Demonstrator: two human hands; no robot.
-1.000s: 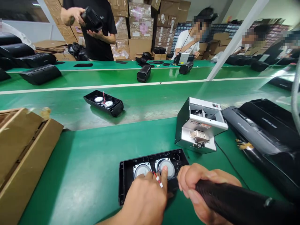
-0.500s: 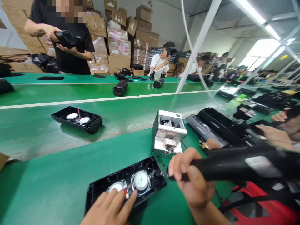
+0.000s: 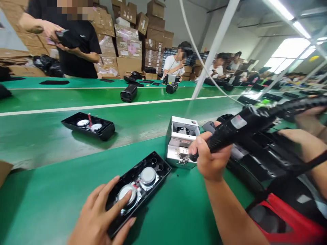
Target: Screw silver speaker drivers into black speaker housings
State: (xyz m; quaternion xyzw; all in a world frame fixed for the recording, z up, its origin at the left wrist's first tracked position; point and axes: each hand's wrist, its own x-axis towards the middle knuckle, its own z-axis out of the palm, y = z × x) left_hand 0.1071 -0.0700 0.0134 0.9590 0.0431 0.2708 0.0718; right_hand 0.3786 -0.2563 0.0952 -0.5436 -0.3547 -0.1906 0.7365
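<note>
My left hand [image 3: 102, 212] straddles a black speaker housing [image 3: 159, 172] on the green bench, gripping it with the thumb at the near edge and fingers at the far edge. One finger touches the nearer of its two round silver speakers [image 3: 148, 176]. My right hand [image 3: 213, 156] is closed around a black electric screwdriver [image 3: 226, 132], whose cable runs off to the right. Its front end is at the screw tray of a white screw feeder [image 3: 182, 141]; whether the tip touches a screw is hidden by my fingers.
Another speaker housing [image 3: 104, 131] lies on the conveyor [image 3: 51, 143]. Black casings [image 3: 258, 166] and a red-and-black item [image 3: 288, 217] crowd the right, near a co-worker's arm [image 3: 304, 146]. Across the line a person [image 3: 76, 51] handles a black device. A white post [image 3: 217, 47] rises behind the feeder.
The screwdriver has swung round and its front end moved up and left to the feeder. The housing under my left hand is turned more steeply, and that hand now grasps its near end.
</note>
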